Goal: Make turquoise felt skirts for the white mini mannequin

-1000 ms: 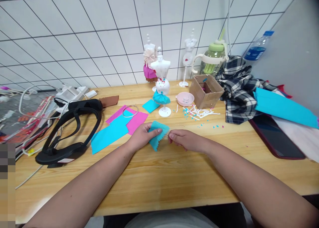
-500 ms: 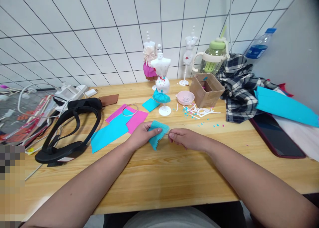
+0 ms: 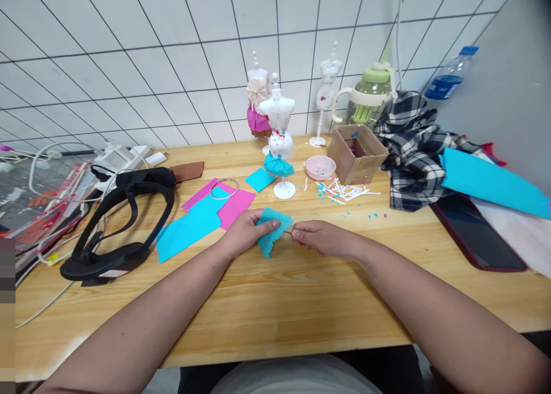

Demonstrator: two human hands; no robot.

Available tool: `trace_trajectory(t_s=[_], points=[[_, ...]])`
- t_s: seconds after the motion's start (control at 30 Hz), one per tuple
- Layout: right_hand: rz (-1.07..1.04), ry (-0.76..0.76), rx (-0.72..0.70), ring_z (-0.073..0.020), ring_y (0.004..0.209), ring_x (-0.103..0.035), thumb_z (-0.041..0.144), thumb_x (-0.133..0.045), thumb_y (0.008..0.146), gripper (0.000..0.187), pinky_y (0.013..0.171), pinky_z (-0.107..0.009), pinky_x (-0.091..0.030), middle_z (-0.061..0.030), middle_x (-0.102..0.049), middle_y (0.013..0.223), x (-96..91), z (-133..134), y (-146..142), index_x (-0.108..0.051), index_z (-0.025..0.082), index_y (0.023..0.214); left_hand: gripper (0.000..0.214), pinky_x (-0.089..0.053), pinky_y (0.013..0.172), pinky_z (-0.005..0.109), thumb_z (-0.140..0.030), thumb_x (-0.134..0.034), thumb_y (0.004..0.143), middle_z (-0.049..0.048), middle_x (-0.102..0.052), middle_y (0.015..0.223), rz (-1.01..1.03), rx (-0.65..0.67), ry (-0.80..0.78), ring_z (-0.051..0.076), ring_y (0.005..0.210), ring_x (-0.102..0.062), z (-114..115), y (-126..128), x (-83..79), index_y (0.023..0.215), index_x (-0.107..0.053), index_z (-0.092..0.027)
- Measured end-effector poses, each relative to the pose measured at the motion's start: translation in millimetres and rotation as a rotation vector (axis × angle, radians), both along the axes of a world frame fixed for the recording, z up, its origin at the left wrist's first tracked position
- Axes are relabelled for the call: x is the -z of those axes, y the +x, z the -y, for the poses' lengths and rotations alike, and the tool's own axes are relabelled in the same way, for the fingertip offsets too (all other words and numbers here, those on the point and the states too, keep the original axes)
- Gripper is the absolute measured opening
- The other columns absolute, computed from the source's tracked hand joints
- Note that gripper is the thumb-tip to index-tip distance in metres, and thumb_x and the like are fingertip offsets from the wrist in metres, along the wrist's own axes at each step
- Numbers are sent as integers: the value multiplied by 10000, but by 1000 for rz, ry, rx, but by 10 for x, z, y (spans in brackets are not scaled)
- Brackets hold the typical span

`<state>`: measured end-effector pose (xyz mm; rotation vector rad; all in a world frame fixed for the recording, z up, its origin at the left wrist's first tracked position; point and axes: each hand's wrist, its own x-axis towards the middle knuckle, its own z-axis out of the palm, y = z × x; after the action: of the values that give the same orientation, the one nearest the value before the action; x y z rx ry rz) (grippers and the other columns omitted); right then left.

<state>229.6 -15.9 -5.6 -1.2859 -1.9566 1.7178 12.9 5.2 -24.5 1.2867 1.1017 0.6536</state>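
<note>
My left hand (image 3: 247, 231) pinches a small turquoise fabric scrap (image 3: 272, 233) with a zigzag edge, held just above the wooden table (image 3: 301, 302). My right hand (image 3: 321, 237) is closed right beside the scrap's right edge, fingertips pinched on something thin like a pin or needle that I cannot make out clearly. Behind the hands stands a small white mannequin (image 3: 278, 136) wearing a turquoise skirt.
Turquoise and pink fabric sheets (image 3: 202, 216) lie left of the hands, beside a black headset (image 3: 120, 222) and cables. At the back stand two more mannequins, a pink dish (image 3: 320, 167), a cardboard box (image 3: 356, 153), paper scraps, a green-lidded jug, plaid cloth (image 3: 413, 147) and a tablet (image 3: 477, 236).
The hands keep their grip and place; only the head view has shifted slightly.
</note>
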Motion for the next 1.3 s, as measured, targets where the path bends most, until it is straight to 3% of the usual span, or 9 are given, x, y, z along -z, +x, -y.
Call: trace_trajectory(t_s=[0.37, 0.8, 1.07, 1.3], points=[[13, -62, 108, -112, 578, -392, 466, -410, 906, 301, 424, -184, -366, 23, -395, 671, 38, -7, -22, -516, 198, 820, 424, -521, 609, 287, -503, -747, 674, 38, -729, 770, 12, -129, -10, 183, 645, -654, 13, 30, -28, 900, -699, -148], [-63, -45, 91, -106, 576, -385, 520, -378, 928, 358, 455, -195, -347, 31, -391, 670, 24, 13, -24, -478, 197, 810, 401, -520, 598, 282, -490, -739, 691, 29, -725, 761, 1, -91, -6, 176, 631, -646, 10, 35, -16, 902, -701, -152], [-59, 20, 78, -100, 595, -399, 422, -354, 961, 318, 481, -194, -343, 27, -404, 674, 24, 18, -32, -435, 192, 756, 412, -524, 629, 307, -505, -734, 687, 41, -729, 767, -11, -88, 4, 195, 655, -655, 19, 43, -20, 891, -699, -149], [-74, 28, 67, -98, 576, -385, 538, -374, 928, 389, 485, -204, -327, 37, -398, 663, 52, 9, -20, -404, 204, 732, 412, -516, 608, 298, -506, -742, 673, 39, -729, 766, -16, -96, 6, 189, 632, -645, 20, 44, -25, 881, -702, -153]])
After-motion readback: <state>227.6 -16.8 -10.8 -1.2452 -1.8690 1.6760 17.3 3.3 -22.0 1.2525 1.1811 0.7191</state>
